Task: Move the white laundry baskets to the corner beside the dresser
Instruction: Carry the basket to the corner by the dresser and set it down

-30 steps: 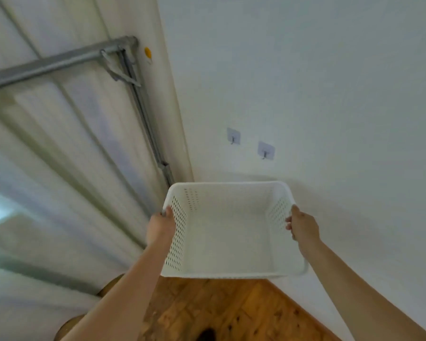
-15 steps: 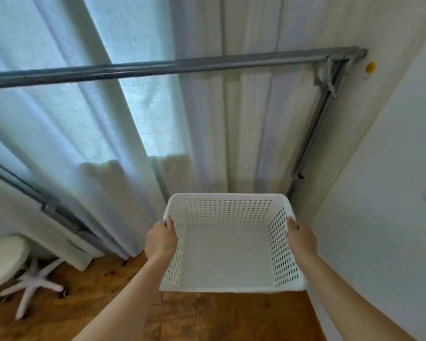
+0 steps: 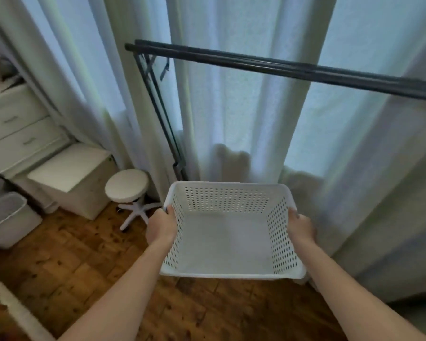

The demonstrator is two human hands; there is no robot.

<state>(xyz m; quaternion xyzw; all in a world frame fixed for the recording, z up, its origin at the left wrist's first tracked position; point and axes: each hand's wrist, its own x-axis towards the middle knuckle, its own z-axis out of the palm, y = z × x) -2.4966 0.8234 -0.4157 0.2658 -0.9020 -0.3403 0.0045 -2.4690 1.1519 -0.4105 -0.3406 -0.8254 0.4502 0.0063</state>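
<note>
I hold an empty white perforated laundry basket (image 3: 228,242) in front of me, above the wooden floor. My left hand (image 3: 160,227) grips its left rim and my right hand (image 3: 300,228) grips its right rim. A white dresser (image 3: 17,129) with drawers stands at the far left. Another white basket-like bin (image 3: 8,220) sits on the floor at the left edge, below the dresser.
A dark metal clothes rack (image 3: 268,64) spans the top right, its upright (image 3: 162,114) just beyond the basket. White curtains (image 3: 231,107) hang behind. A small white cabinet (image 3: 76,178) and a round white stool (image 3: 128,185) stand left of the basket. A rug edge (image 3: 15,313) lies bottom left.
The view has swung left, from the white wall and the rack's right end to the curtains, stool, cabinet and dresser. Both hands keep the same grip on the basket.
</note>
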